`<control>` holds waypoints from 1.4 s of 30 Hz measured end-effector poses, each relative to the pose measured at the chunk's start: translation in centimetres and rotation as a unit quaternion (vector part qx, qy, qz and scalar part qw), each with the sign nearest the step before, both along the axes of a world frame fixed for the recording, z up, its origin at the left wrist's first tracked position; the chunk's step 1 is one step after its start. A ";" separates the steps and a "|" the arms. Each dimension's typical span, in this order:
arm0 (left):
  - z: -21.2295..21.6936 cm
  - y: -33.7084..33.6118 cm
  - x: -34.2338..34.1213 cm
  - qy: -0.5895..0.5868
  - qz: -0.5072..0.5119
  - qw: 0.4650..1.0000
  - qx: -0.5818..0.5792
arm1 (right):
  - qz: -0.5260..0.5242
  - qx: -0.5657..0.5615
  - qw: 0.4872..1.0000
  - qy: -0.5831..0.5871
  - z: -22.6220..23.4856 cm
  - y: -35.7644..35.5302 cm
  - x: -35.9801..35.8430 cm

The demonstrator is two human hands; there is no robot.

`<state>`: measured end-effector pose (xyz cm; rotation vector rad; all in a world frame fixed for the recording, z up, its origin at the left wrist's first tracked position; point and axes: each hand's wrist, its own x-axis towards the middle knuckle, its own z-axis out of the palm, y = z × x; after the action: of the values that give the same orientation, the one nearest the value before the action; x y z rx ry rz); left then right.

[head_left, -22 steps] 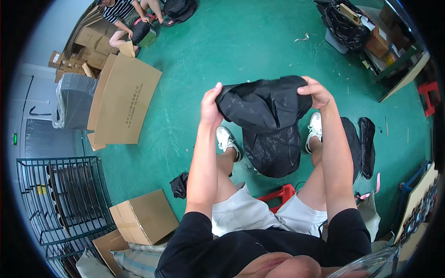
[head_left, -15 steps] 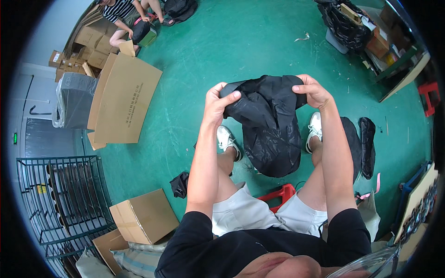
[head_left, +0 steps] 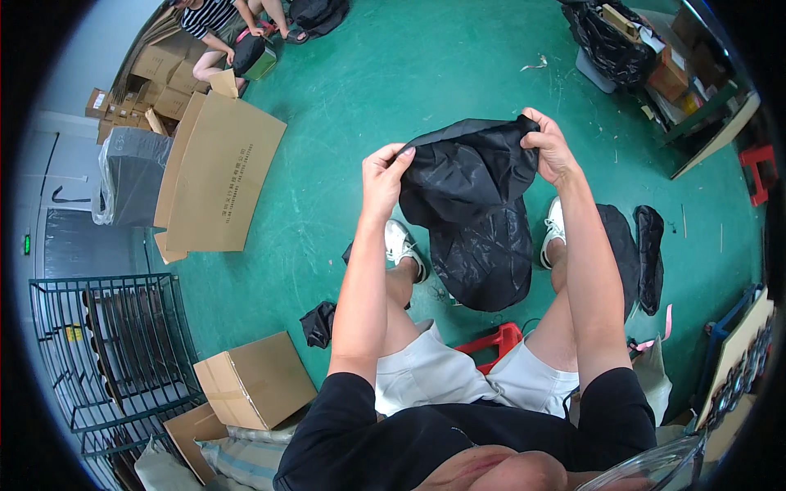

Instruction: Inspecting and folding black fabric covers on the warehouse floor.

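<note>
A black thin-fabric bag or cover (head_left: 467, 176) is stretched between my two hands, out in front of my knees. My left hand (head_left: 382, 178) pinches its left edge between thumb and fingers. At the upper right corner, my right hand (head_left: 555, 153) grips the rim with bent fingers. The cloth sags in folds, and its inside partly shows. Directly below it, between my white shoes, a rounded black fabric piece (head_left: 485, 266) reaches toward me. The held cloth overlaps its top, so I cannot tell whether the two are joined.
Two black fabric pieces (head_left: 647, 258) lie right of my right foot. A small crumpled black cloth (head_left: 318, 325) is at my left. Cardboard boxes (head_left: 225, 176) and a dark wire rack (head_left: 119, 360) stand left. Beneath me is a red stool (head_left: 494, 347). Another person (head_left: 219, 29) sits far left.
My right hand has risen and now grips the cloth's edge with curled fingers. The bunched fabric has been pulled wider and flatter between my hands, its upper edge now stretched.
</note>
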<state>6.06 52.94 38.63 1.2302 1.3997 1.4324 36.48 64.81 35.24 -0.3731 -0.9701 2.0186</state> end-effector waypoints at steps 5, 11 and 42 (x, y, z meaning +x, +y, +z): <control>1.8 -1.3 0.2 -0.440 -0.148 0.882 -0.083 | 0.065 -0.060 0.996 0.020 2.6 -1.4 -1.0; 1.6 -0.7 0.7 -0.531 -0.131 0.835 -0.065 | 0.177 -0.068 0.981 -0.050 2.9 -2.8 -2.4; -0.1 -0.8 0.2 -0.648 -0.171 0.742 -0.004 | 0.255 0.012 0.939 0.232 -0.9 -3.9 -1.3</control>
<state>6.29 52.10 38.56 0.1890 0.1706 1.4525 35.14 60.93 34.32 0.4040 -0.8380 2.3944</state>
